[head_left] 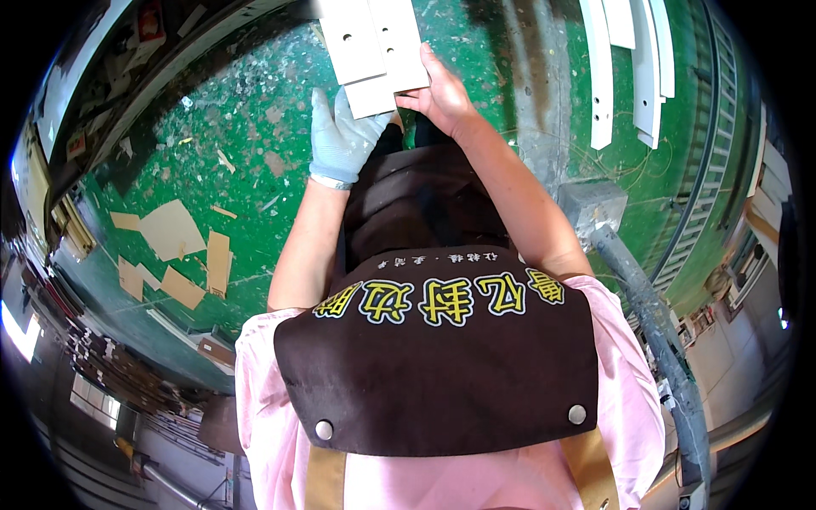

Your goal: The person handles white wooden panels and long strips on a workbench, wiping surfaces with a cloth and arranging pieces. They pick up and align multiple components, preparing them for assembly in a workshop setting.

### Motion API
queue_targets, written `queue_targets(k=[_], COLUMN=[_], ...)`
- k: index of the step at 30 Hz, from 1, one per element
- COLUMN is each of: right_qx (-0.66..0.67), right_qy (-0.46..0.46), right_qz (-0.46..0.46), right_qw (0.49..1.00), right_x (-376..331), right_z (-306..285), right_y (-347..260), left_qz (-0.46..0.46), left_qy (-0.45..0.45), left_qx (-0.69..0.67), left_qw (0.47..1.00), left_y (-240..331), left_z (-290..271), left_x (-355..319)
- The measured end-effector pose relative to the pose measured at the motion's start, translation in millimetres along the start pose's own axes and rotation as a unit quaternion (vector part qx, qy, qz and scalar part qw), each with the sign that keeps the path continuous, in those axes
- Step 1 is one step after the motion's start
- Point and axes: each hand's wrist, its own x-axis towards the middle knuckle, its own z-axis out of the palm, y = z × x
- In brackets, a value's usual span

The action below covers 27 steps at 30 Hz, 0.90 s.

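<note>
Several narrow white boards (354, 47) with drilled holes lie together in front of me at the top of the view, their far ends cut off by the frame. My right hand (440, 95), bare, grips the right-hand board (403, 42) at its near right edge, thumb along the side and fingers underneath. A pale grey-blue work glove covers my left hand (344, 140). It cups the near end of a shorter white piece (371, 97) from below; the thumb stands apart at the left and the other fingertips are partly hidden under the boards.
Cardboard scraps (174, 231) litter the green floor (263, 161) at left. Long white strips (646, 76) lie at the right, near a ladder-like metal rack (710, 161). A grey metal block (592, 204) and a thick pipe (642, 280) are close by my right arm.
</note>
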Motion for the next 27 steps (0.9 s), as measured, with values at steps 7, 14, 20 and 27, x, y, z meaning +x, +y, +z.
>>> queue_targets(k=[7,14,20,27], right_qx=[0.018,0.025,0.11,-0.072], right_qy=[-0.004,-0.011,-0.074,-0.01], right_qz=[0.032,0.037,0.061,0.063], right_qw=[0.999,0.999,0.989,0.995], right_x=[-0.1,-6.6,-15.4,-17.3], right_z=[-16.4,-11.0,-16.9,-28.1], right_y=[10.3,17.9,15.3,2.4], left_qz=[0.011,-0.013,-0.006,-0.027], left_qy=[-0.003,-0.035,-0.078,-0.081], left_qx=[0.158,0.283,0.162,0.174], left_qw=[0.987,0.958,0.984,0.981], left_y=[-14.6,1.0,12.5,37.1], left_z=[-8.4,-16.4,9.6,5.0], left_x=[1.3,-16.0,-21.5,41.9])
